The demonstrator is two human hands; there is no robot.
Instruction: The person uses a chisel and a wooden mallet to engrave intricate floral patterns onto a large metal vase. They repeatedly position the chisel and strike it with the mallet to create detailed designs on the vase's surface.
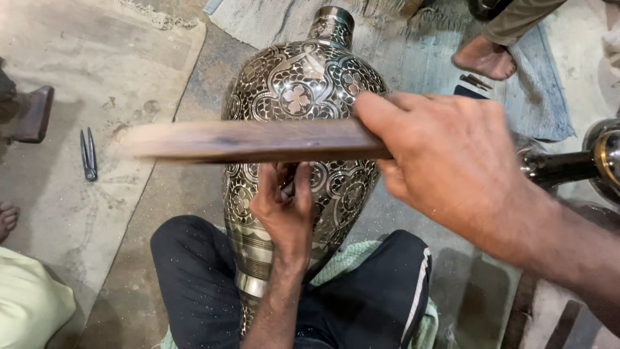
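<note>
The right hand [452,161] grips a wooden stick [252,141] crosswise over the engraved metal vase [300,90], above the left hand [284,207] clenched against it.

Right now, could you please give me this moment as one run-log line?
left hand: pinching a small tool against engraved metal vase | right hand: gripping wooden stick, blurred | vase: lying across lap

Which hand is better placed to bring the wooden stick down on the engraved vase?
Right. The right hand already grips the wooden stick, held across the vase. The left hand is pressed against the vase body, fingers curled there, apparently steadying something small.
</note>
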